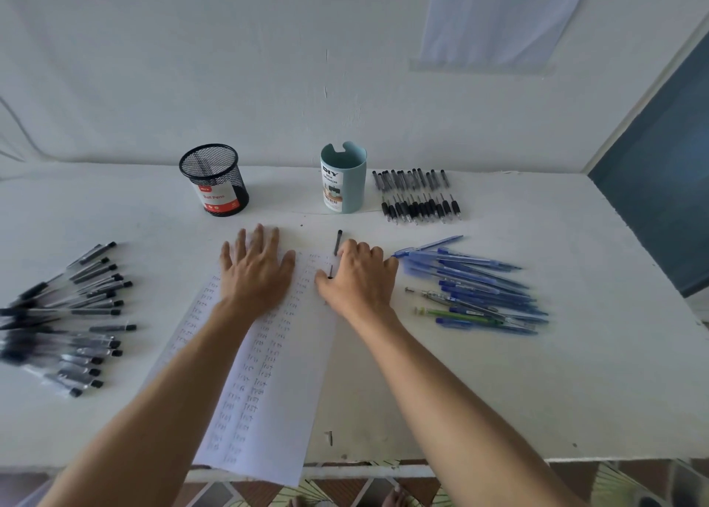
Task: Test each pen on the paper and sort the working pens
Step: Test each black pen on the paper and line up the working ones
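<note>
At frame centre, the left hand [255, 272] is pressing flat, fingers spread, on the paper [268, 391]; the right hand [358, 280] is gripping a black pen [337, 242], its tip seemingly touching the sheet.

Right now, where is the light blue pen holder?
In the head view the pen holder stands at the back of the table, right of centre, between the black mesh cup on its left and the rows of black pens on its right.
</note>
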Demonstrator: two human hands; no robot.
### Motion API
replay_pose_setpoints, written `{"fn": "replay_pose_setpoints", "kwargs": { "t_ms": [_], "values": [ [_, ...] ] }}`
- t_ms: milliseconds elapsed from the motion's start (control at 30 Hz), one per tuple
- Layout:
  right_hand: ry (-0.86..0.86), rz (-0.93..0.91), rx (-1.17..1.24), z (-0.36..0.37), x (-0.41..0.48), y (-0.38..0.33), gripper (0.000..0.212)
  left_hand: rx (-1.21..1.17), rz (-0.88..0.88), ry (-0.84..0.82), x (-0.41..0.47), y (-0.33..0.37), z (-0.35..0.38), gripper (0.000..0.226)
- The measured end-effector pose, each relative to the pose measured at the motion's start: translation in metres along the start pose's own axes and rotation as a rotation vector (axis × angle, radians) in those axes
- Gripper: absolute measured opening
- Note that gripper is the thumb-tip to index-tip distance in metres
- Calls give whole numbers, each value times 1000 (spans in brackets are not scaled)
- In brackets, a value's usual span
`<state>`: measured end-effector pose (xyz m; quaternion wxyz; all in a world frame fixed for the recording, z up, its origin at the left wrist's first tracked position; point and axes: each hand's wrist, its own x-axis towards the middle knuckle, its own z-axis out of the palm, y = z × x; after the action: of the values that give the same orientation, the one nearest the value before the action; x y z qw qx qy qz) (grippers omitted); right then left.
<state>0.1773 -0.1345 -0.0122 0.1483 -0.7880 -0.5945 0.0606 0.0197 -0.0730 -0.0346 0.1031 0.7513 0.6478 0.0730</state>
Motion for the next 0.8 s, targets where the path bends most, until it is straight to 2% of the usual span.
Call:
{"fn": "replay_pose_setpoints", "kwargs": {
  "t_ms": [133, 267, 433, 567, 800],
  "values": [
    [-2, 12, 31, -2, 6, 6, 26, 15, 5, -9, 2, -3, 2, 64],
    [11, 74, 206, -11, 9, 21, 22, 23, 9, 16, 1, -3, 2, 64],
    [164, 195, 368, -27, 35, 51, 20, 42, 18, 23, 0, -2, 2, 65],
    [221, 301, 362, -39, 72, 71, 21, 47, 19, 34, 0, -1, 2, 64],
    [215, 366, 237, -39, 117, 85, 24, 39, 23, 40, 0, -1, 1, 64]
  ]
}}
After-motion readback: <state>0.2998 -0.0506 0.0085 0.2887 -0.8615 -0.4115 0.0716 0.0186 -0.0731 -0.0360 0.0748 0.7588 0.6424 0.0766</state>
